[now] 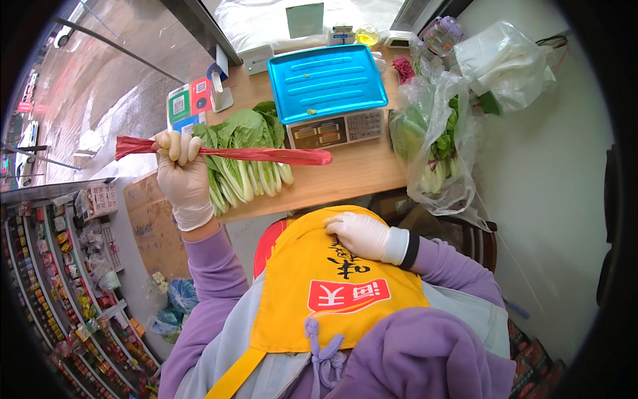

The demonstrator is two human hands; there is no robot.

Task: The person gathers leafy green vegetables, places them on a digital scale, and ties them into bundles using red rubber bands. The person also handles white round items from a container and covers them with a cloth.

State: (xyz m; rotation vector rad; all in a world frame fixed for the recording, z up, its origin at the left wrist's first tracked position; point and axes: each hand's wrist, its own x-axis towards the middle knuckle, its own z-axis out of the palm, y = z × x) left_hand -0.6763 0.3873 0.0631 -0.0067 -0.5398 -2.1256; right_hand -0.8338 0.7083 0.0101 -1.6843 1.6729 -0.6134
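My left hand (pixel 183 169), in a thin white glove, is raised and closed around a flat bundle of red plastic tying ribbon (pixel 269 155). The ribbon stretches sideways on both sides of the fist, its longer part reaching right, above leafy green vegetables (pixel 244 172) with pale stalks. These greens lie in a pile on the wooden table (pixel 344 174). Also gloved, my right hand (pixel 361 235) rests low on my yellow apron (pixel 294 279). Its fingers bend against the cloth, and whether they pinch it is hidden.
A weighing scale (pixel 336 132) with a blue tray (pixel 329 82) stands behind the greens. Clear plastic bags (pixel 438 149) hold vegetables at the table's right edge. Code placards (pixel 187 104) stand by the window. Stocked shelves (pixel 65 279) line the left side.
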